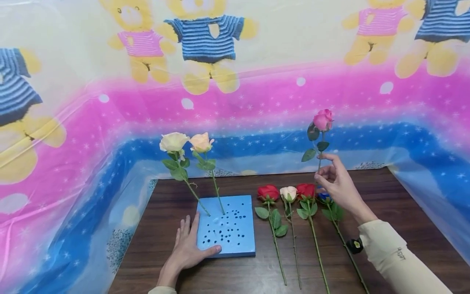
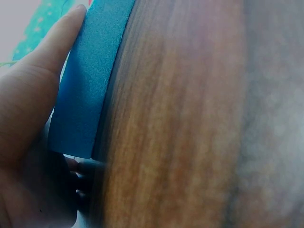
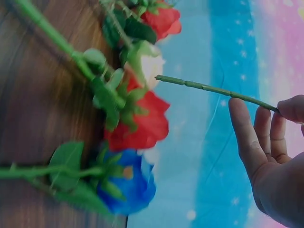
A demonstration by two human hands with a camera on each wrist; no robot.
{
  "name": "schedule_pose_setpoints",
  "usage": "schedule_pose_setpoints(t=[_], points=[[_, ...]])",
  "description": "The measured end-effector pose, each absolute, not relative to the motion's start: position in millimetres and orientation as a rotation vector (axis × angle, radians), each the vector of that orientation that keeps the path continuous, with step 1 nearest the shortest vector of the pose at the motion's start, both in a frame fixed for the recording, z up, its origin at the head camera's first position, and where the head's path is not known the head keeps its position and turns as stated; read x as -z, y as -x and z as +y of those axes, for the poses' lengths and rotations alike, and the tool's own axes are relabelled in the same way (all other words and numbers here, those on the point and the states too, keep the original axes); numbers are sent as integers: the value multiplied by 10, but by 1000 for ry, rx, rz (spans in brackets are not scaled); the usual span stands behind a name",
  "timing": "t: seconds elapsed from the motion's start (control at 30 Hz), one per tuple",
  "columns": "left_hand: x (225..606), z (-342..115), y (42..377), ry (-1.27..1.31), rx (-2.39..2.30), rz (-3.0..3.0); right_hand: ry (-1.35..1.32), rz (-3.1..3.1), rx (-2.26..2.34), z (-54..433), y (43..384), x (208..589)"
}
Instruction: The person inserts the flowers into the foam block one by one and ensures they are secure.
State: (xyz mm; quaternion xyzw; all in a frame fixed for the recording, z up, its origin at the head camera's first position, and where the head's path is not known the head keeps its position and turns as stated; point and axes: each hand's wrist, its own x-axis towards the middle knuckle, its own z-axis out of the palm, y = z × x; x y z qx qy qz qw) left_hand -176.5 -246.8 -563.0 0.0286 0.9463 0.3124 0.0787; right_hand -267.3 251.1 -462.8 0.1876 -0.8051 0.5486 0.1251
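A light blue foam block (image 1: 224,243) dotted with holes lies on the table. My left hand (image 1: 189,245) rests against its left side, fingers straight, thumb over the near edge; the left wrist view shows that thumb along the block's side (image 2: 88,95). A white rose (image 1: 174,142) and a peach rose (image 1: 201,143) stand in the block, both leaning left. At the right, my right hand (image 1: 335,179) pinches the stem of a pink rose (image 1: 323,120), bloom up, above the table. Its cut stem end (image 3: 190,84) shows in the right wrist view.
Right of the block lie a red rose (image 1: 268,192), a cream rose (image 1: 289,193), another red rose (image 1: 306,190) and a blue rose (image 1: 324,197), stems toward me. A bear-printed sheet (image 1: 249,102) hangs behind the dark wooden table (image 1: 147,253).
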Motion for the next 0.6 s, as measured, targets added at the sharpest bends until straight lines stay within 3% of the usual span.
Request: schedule_pose_setpoints(t=[0.6], points=[[5653,-2486,1752,-109,-953,2853,-648,-2332,-1740,1601,2901,4580]])
